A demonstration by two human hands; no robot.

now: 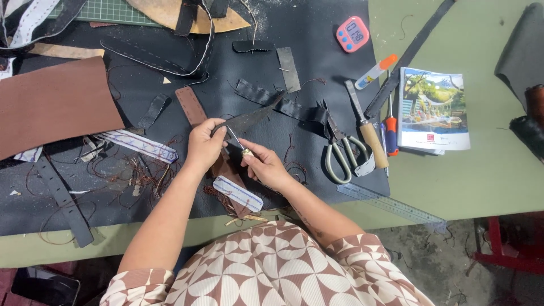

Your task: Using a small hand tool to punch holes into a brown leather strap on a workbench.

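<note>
With the dark leather piece [249, 118] pinched in the left hand [204, 144] above the desk [487, 170], the right hand [265, 164] grips an awl [237, 140] at its edge; the piercing looks only begun.

Scissors [340, 156] lie on the mat [317, 73] right of both hands, awl [369, 133] and screwdriver [390, 133] just beside them, booklet [433, 110] farther right on the table [487, 170], timer [352, 34] behind, ruler [391, 204] in front.
</note>
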